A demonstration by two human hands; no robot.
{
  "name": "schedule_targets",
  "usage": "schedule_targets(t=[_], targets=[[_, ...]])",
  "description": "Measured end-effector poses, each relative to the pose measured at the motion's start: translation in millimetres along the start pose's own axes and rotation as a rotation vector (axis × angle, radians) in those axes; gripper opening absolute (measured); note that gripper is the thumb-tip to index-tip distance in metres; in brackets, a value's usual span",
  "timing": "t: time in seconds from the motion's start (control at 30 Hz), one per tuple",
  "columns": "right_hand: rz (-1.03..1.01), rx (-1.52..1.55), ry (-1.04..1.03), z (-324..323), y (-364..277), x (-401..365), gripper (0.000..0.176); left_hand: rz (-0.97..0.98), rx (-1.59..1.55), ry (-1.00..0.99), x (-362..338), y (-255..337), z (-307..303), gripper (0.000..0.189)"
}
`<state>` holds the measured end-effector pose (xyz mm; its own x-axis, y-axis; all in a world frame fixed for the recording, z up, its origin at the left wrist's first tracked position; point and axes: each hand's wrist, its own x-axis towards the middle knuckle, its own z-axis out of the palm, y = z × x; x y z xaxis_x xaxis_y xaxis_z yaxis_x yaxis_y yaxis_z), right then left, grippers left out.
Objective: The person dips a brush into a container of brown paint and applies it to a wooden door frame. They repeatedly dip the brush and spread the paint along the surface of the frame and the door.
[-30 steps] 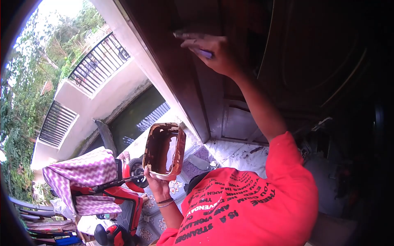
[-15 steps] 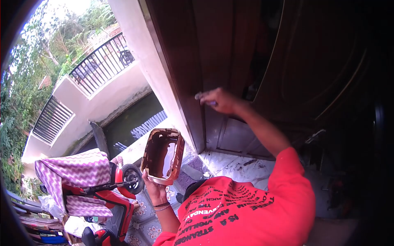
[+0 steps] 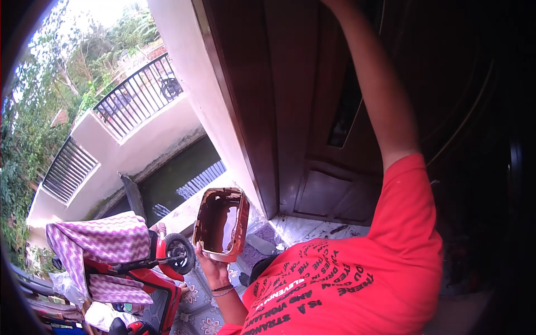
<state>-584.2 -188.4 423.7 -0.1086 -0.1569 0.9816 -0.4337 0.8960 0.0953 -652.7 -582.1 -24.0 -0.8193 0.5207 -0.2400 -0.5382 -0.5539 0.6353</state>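
My left hand [image 3: 213, 268] grips the near end of a rectangular paint tub [image 3: 239, 229], its fingers wrapped at the lower rim. Brown paint coats the inside walls, and a glossy pool of it [image 3: 229, 226] reflects light at the bottom. My right forearm [image 3: 379, 84] reaches up in front of the dark wooden door [image 3: 329, 192]. The right hand is cut off beyond the top edge, so its fingers and anything in them are hidden.
A red motorbike [image 3: 170, 296] draped with a purple zigzag cloth [image 3: 111, 237] stands at lower left. A pale wall edge [image 3: 223, 111] borders the door frame. Beyond are dark water [image 3: 178, 173] and a railing [image 3: 137, 95]. Flowered tiles [image 3: 195, 312] cover the floor.
My right hand, which had a small object in its fingers in front of the door, has risen out of the top of the view. The tub sits slightly lower in view.
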Motion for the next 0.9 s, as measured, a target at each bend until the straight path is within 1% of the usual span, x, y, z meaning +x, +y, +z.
schedule_targets(t=[0.07, 0.1, 0.17, 0.2, 0.23, 0.3, 0.37, 0.43, 0.47, 0.5, 0.53, 0.57, 0.6, 0.67, 0.7, 0.73, 0.8, 0.87, 0.9], targets=[[-0.228, -0.090, -0.065, 11, 10, -32, 0.017, 0.003, 0.001, -0.004, 0, 2, -2, 0.053], [0.277, -0.554, -0.049, 6, 18, -84, 0.020, -0.001, -0.001, 0.010, 0, 2, -1, 0.053], [0.120, -0.348, -0.157, 13, -14, -137, 0.021, -0.007, -0.008, 0.028, 2, 3, 0, 0.053], [0.129, -0.275, -0.159, 18, -21, -172, 0.017, -0.039, -0.016, -0.001, 3, 5, -2, 0.053], [0.206, -0.222, -0.202, 22, -37, -208, 0.019, -0.069, -0.023, -0.031, 4, 6, -3, 0.053], [0.476, -0.116, -0.324, 25, -67, -276, 0.022, -0.065, 0.001, -0.037, 4, 7, 0, 0.054], [0.674, -0.037, -0.404, 27, -91, -336, 0.021, -0.048, 0.054, -0.020, 5, 6, 1, 0.056], [0.845, 0.041, -0.415, 29, -122, -370, 0.020, -0.063, 0.052, -0.020, 5, 5, 3, 0.054], [0.861, 0.053, -0.425, 31, -141, -377, 0.020, -0.074, 0.064, -0.034, 4, 4, 4, 0.054], [1.044, 0.087, -0.331, 33, -158, -379, 0.017, -0.073, 0.131, -0.044, 0, 3, 8, 0.055], [1.230, 0.120, -0.235, 36, -173, -380, 0.014, -0.072, 0.113, -0.027, 4, -4, -1, 0.053], [1.280, 0.206, -0.131, 40, -183, -383, 0.012, -0.069, 0.139, 0.016, 3, -8, 0, 0.052], [1.304, 0.222, -0.140, 44, -192, -384, 0.012, -0.066, 0.167, 0.058, 1, -11, 1, 0.052], [1.177, 0.220, -0.176, 50, -206, -380, 0.015, -0.092, 0.202, 0.084, 0, -18, -4, 0.046], [1.171, 0.209, -0.240, 54, -211, -376, 0.015, -0.080, 0.229, 0.108, 0, -20, -9, 0.045], [1.184, 0.216, -0.242, 56, -214, -373, 0.015, -0.069, 0.255, 0.130, -1, -21, -8, 0.044], [1.086, 0.178, -0.275, 60, -214, -369, 0.013, -0.044, 0.299, 0.133, -6, -21, -3, 0.044], [1.088, 0.220, -0.265, 64, -212, -366, 0.014, 0.000, 0.327, 0.112, -9, -21, 1, 0.045], [1.046, 0.239, -0.317, 68, -211, -365, 0.016, 0.000, 0.328, 0.120, -12, -21, 4, 0.045]])
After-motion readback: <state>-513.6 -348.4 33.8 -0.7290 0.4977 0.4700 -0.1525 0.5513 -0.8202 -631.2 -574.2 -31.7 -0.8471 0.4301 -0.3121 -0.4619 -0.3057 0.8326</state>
